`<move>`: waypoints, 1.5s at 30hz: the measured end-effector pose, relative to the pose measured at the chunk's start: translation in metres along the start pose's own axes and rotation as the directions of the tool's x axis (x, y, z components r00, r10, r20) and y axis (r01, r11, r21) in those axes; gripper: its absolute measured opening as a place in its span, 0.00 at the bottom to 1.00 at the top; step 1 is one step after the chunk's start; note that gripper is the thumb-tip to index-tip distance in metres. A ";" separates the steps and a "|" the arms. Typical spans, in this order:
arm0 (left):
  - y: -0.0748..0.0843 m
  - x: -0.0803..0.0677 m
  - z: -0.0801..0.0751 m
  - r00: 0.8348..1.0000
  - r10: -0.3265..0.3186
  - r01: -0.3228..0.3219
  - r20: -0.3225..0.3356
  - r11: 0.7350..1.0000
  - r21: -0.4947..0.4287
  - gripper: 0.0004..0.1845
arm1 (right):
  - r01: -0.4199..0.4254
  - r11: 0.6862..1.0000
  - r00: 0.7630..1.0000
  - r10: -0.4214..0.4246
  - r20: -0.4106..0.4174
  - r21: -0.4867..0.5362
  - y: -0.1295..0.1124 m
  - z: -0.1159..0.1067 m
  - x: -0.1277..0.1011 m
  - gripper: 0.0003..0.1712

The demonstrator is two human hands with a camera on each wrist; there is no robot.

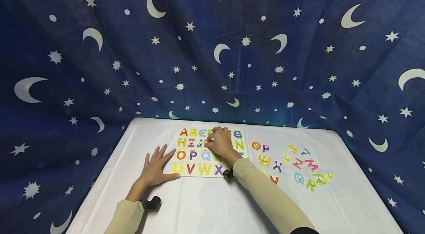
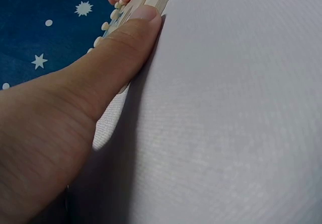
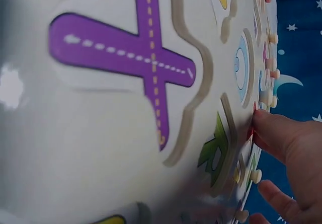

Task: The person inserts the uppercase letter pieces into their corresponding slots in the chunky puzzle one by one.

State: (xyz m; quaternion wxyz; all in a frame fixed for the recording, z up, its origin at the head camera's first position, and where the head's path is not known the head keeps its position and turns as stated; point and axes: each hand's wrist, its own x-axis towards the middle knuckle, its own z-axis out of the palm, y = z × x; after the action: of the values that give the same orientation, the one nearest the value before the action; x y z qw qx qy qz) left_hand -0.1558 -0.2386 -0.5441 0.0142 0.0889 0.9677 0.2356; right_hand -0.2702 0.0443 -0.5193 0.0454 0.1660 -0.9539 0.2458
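I see the wooden alphabet puzzle board (image 1: 210, 152) lying flat on the white cloth-covered table (image 1: 206, 204), near its far edge. My left hand (image 1: 156, 167) rests flat beside the board's left edge, fingers spread and straight, thumb touching the board. My right hand (image 1: 220, 143) sits over the board's upper rows with fingers curled down; I cannot tell whether they pinch anything. Loose coloured wooden letters (image 1: 292, 166) lie scattered to the right.
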 end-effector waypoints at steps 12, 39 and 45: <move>0.002 0.004 0.002 1.000 0.016 -0.016 -0.009 1.000 0.009 0.57 | -0.007 1.000 1.000 0.006 -0.018 -0.014 0.003 -0.002 -0.003 0.05; 0.002 0.004 0.004 0.999 0.031 -0.031 -0.029 0.999 0.013 0.57 | 0.087 0.996 0.996 -0.087 -0.021 -0.002 0.084 -0.079 -0.036 0.13; 0.002 0.001 0.001 0.999 0.035 -0.034 -0.042 0.999 0.013 0.57 | 0.111 0.994 0.991 -0.110 -0.071 0.017 0.112 -0.094 -0.059 0.14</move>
State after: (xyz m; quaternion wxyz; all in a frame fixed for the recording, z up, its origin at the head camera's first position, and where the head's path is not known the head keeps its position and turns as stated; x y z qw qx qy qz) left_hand -0.1563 -0.2367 -0.5437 -0.0108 0.1006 0.9675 0.2316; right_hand -0.2523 0.1997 -0.4982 0.0907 0.2104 -0.9384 0.2585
